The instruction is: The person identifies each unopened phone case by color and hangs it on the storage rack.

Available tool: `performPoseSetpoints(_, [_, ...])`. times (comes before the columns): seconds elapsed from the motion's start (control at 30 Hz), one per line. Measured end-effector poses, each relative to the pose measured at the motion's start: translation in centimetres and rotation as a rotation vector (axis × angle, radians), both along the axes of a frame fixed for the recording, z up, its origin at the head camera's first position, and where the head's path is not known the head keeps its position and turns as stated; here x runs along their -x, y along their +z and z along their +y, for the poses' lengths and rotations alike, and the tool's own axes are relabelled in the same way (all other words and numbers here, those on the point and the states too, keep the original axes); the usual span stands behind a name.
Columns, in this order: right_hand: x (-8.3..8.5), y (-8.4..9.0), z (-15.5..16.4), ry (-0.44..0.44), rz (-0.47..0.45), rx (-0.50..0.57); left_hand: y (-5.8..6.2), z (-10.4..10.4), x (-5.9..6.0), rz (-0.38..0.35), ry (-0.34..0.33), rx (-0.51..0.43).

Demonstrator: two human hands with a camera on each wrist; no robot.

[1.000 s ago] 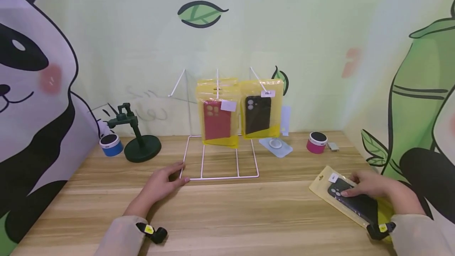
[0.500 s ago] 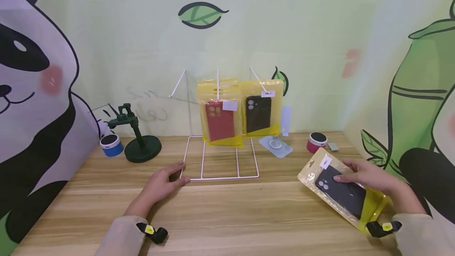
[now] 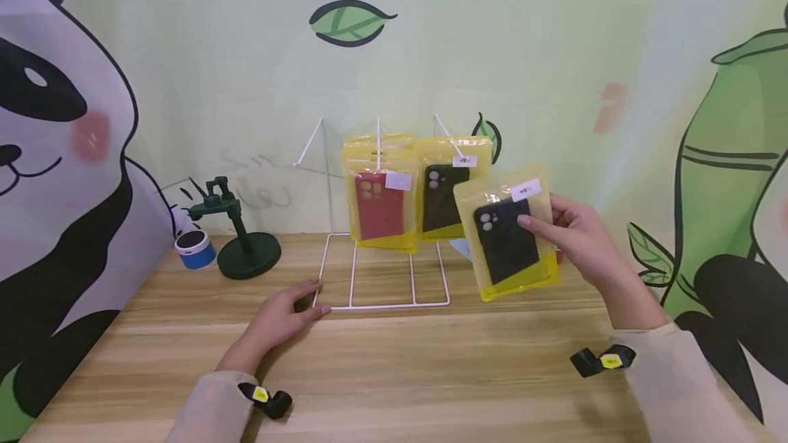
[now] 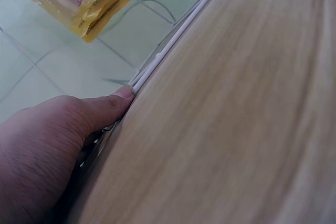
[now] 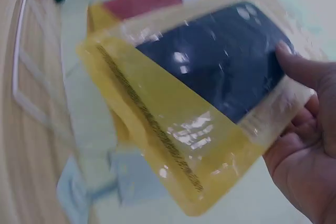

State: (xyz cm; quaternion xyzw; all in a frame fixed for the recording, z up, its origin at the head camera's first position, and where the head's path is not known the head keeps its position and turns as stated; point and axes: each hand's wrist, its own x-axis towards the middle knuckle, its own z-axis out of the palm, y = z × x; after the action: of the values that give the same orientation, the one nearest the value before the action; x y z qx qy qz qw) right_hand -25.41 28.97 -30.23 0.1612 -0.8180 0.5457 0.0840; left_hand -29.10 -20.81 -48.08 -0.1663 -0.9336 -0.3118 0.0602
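My right hand (image 3: 585, 241) pinches a packaged phone case (image 3: 506, 241), with the thumb across its front. The case is dark, in a clear and yellow bag with a white label, and it hangs above the table nearly upright. In the right wrist view the bag (image 5: 210, 61) shows large and tilted. My left hand (image 3: 280, 320) rests on the front left corner of a white wire rack (image 3: 388, 307); its thumb (image 4: 107, 109) touches the wire. On the rack's hooks hang bagged cases: a red one (image 3: 379, 207) in the middle and a black one (image 3: 442, 204) at right, partly covered by the held bag.
The left hook (image 3: 308, 142) of the rack is bare. A dark green stand (image 3: 248, 255) and a blue round speaker (image 3: 195, 249) stand at the left back. Behind the held bag, a light blue piece (image 3: 462, 249) and a pink object (image 3: 559, 256) are mostly hidden.
My right hand has lifted the bagged phone case from the table at right and carried it up and left towards the rack, turning it upright. My left hand has stayed put.
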Motion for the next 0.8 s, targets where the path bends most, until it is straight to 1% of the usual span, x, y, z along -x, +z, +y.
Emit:
performPoseSetpoints(0.1, [0.6, 1.3, -2.4, 0.006, 0.007, 0.057, 0.2, -0.1, 0.0, 0.007, -0.005, -0.012])
performPoseSetpoints(0.23, [1.5, 1.8, -4.0, 0.011, -0.008, 0.098, 0.4, -0.2, -0.1, 0.006, -0.008, -0.013])
performPoseSetpoints(0.4, [2.3, 1.4, -4.4, 0.045, -0.004, 0.150, 0.3, 0.0, 0.1, -0.007, -0.002, -0.013])
performPoseSetpoints(0.47, [2.6, 1.2, -4.5, 0.055, 0.000, 0.157, 0.2, 0.0, 0.2, -0.002, 0.000, -0.011])
performPoseSetpoints(0.67, [4.1, 0.6, -5.1, 0.037, -0.011, 0.146, 0.2, -0.1, 0.1, 0.007, 0.001, -0.006])
performPoseSetpoints(0.8, [5.1, -0.1, -5.7, 0.029, -0.032, 0.167, 0.3, -0.2, 0.0, -0.006, 0.003, -0.006])
